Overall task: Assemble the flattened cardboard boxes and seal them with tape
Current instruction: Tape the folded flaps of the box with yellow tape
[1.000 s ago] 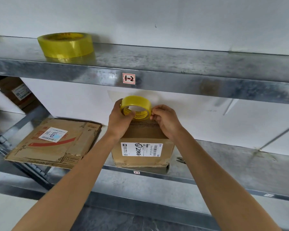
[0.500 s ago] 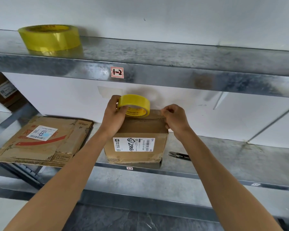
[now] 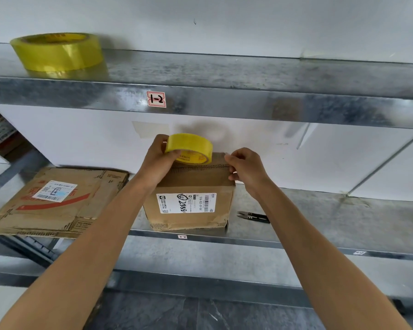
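Tape roll (image 3: 188,148) farther from right hand (image 3: 244,166)

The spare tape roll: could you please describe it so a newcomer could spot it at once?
Look at the upper metal shelf, whose front edge bears the label 1-2. At its far left sits a wide yellow tape roll, lying flat, hole upward. Unlike the other roll, held in the left hand over the box, nobody touches it.

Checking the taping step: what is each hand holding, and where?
The left hand grips the tape roll by its left side. The right hand pinches at the box's top right corner, apparently the tape end.
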